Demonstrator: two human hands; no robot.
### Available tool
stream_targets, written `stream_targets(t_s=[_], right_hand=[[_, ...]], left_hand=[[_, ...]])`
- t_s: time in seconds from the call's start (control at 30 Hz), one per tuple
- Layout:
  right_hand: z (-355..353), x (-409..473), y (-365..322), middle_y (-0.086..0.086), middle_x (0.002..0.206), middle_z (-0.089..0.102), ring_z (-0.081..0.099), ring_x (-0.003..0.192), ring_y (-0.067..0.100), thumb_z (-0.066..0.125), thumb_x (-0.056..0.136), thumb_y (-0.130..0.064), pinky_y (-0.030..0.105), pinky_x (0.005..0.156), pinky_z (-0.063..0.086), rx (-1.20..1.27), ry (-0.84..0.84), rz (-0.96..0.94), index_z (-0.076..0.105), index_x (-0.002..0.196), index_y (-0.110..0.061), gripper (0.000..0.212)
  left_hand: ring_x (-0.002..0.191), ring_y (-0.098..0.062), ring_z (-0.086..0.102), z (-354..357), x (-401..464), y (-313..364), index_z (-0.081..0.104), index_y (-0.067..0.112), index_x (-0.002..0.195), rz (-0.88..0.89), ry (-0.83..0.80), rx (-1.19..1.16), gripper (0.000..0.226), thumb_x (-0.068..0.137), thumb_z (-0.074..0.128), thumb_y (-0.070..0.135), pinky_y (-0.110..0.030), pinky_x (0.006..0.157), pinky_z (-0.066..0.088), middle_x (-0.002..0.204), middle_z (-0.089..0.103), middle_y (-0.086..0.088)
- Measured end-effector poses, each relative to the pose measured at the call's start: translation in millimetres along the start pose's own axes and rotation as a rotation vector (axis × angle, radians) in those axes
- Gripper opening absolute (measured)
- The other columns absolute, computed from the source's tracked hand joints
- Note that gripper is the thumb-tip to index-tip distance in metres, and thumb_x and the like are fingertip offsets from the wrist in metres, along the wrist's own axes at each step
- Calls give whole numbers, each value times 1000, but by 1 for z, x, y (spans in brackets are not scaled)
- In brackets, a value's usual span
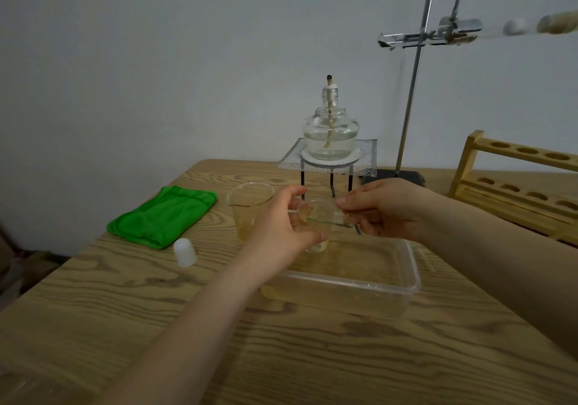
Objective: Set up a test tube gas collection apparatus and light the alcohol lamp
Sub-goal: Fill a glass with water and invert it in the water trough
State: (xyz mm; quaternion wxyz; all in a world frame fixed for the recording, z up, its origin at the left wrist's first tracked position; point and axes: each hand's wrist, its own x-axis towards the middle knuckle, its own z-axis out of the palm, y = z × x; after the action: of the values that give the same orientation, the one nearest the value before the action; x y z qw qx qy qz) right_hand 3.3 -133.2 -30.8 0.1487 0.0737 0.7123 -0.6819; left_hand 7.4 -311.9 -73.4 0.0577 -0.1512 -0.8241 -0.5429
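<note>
My left hand [283, 220] grips a small clear glass jar [320, 226] held over the far left end of a clear plastic tub [391, 289]. My right hand [384, 207] pinches a flat glass plate [328, 219] that lies across the jar's mouth. Behind them an unlit alcohol lamp [330, 129], wick bare, stands on wire gauze [366, 157] over a black tripod. Its white cap [185, 252] sits on the table to the left. A retort stand [416, 73] at the back right clamps a test tube [531, 26], roughly level and blurred.
An empty glass beaker [248, 204] stands just left of my left hand. A folded green cloth [162, 215] lies farther left. A wooden test tube rack [516, 185] occupies the right edge. The wooden table [312, 357] stretches toward me.
</note>
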Motion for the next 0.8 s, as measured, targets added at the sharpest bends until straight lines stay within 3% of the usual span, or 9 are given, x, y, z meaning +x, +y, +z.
stream_targets(t_s=[0.2,0.33,0.57,0.67,0.8], right_hand=[[6,3,1,5,59,63,57,42,9,78,74,-7,19,43,44,-45,46,-15,70,96,-3,24],[11,3,0,5,66,62,57,52,11,79,72,-8,20,45,43,-67,51,-21,69,92,-5,22],[18,7,1,6,71,61,57,58,13,80,72,-13,23,50,44,-118,87,-23,68,98,-3,30],[21,7,2,9,84,65,62,71,19,77,76,-18,27,58,49,-118,65,17,66,101,-4,30],[21,4,2,16,95,68,66,86,31,70,82,-33,43,84,56,-75,-7,107,63,106,-5,37]], left_hand=[[100,-9,58,0,-1,-1,43,26,130,4,1,13,78,65,83,12,-25,79,53,106,50,16],[98,-6,58,0,-1,-1,44,26,129,7,-3,-7,78,64,83,9,-24,79,53,106,50,14],[83,-5,57,0,0,-2,44,27,129,16,2,7,77,64,84,12,-19,69,49,108,51,11],[94,-11,61,0,1,-5,44,28,129,11,3,1,78,63,84,13,-26,78,54,112,52,8],[100,-11,59,0,1,-5,45,27,129,22,17,3,78,63,84,14,-24,82,51,109,51,13]])
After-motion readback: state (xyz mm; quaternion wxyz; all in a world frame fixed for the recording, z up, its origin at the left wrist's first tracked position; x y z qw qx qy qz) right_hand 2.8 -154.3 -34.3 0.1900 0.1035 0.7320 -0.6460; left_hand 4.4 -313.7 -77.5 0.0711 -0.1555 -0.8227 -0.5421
